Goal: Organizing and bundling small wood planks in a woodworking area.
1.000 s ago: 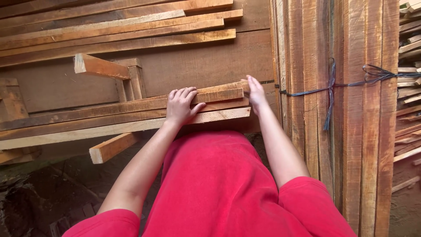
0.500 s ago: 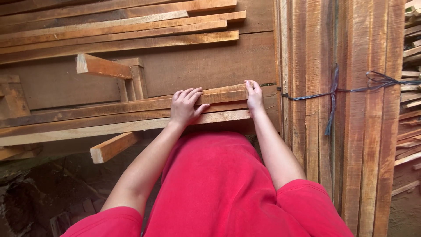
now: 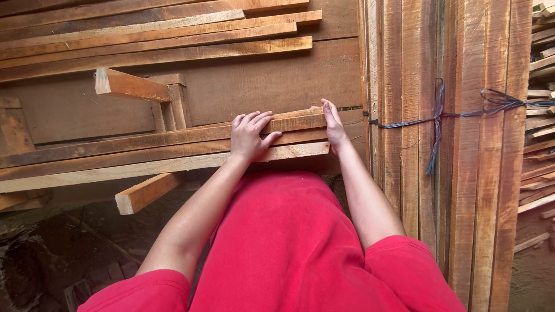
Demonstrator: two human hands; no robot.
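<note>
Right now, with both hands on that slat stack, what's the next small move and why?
Probably press the right hand leftward against the slat ends. The left hand lies flat on top of the wooden slats, pinning them, and the ends at the right sit uneven, the lowest slat reaching farthest.

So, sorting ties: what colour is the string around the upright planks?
Blue string, head view.

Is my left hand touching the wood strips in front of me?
Touching. The head view shows the left hand lying palm down on the wood strips, fingers spread over the top ones, with no gap showing beneath it.
</note>
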